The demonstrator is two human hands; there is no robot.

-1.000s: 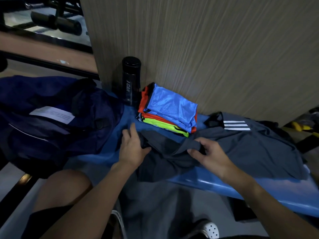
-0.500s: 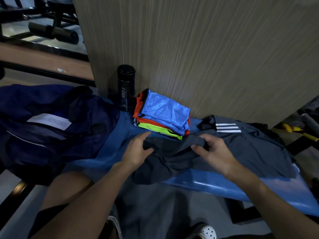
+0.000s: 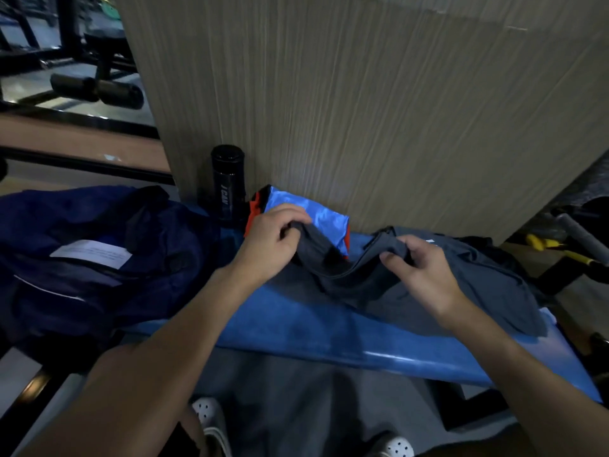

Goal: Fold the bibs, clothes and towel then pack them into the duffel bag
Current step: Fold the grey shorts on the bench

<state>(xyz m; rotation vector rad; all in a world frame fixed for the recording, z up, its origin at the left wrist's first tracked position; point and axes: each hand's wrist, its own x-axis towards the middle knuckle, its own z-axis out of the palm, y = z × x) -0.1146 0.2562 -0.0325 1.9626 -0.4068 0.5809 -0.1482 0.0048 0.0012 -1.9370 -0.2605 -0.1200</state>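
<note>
Fingers of my left hand curl over one end of a grey shirt's edge and pinch it against the thumb. My right hand pinches the same edge farther along, with the fingertips folded over the cloth. Between the two grips the edge sags in a shallow curve, lifted off the blue bench. The rest of the shirt lies rumpled on the bench to my right.

I judge this to be the start of the shirt's fold, and the slack is the first thing to fix. I should draw my hands apart until the edge runs straight, then carry it over the body of the shirt in one even move, so that the corners meet and no crease is trapped beneath. After that I should press it flat with an open palm before the next fold.

My left knuckles sit just in front of the folded bibs, which are stacked against the wall, with a black bottle upright beside them. A wide swing could topple either, so the fold should go to the right, away from them.

The navy bag waits at the bench's left end. I cannot tell whether its zip is open.
</note>
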